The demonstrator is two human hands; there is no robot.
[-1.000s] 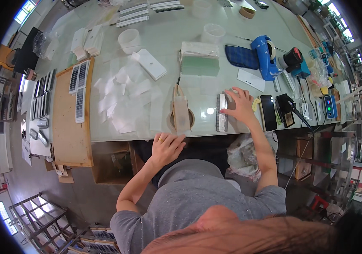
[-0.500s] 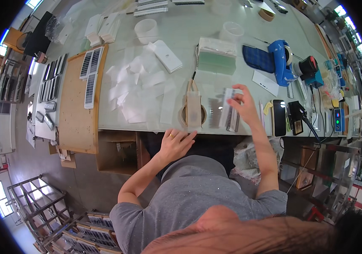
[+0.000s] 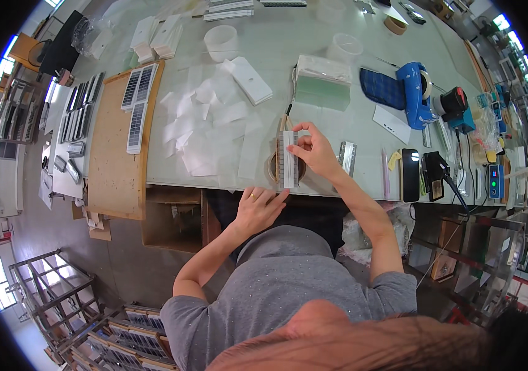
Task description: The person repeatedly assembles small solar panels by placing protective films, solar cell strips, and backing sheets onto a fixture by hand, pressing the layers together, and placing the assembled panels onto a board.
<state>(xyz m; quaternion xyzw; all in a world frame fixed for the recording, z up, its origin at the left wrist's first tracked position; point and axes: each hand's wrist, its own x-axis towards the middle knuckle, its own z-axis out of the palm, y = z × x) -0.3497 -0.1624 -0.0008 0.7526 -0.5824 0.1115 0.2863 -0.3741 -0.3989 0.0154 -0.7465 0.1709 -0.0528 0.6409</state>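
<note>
My right hand (image 3: 316,151) reaches in from the right, thumb and fingers pinching the upper part of a narrow pale strip (image 3: 289,167) with dark ruler-like marks along its side. The strip lies upright in view over a wooden piece (image 3: 282,126) and a round brown ring (image 3: 270,167), both largely covered. At the table's front edge rests my left hand (image 3: 256,207), fingers stretched out, its index fingertip near the strip's lower end. It holds nothing. A similar marked strip (image 3: 347,156) lies on the table just right of my right hand.
Left are loose white film sheets (image 3: 205,130), a stack of white plates (image 3: 251,80) and a wooden board (image 3: 112,154) bearing dark gridded panels. Beyond my hands stands a block of pale green sheets (image 3: 323,89). Right are a blue tape dispenser (image 3: 415,93) and a phone (image 3: 409,175).
My right hand has moved left, bringing the marked strip over the wooden piece and ring. My left hand has stayed by the table edge. The view has shifted slightly.
</note>
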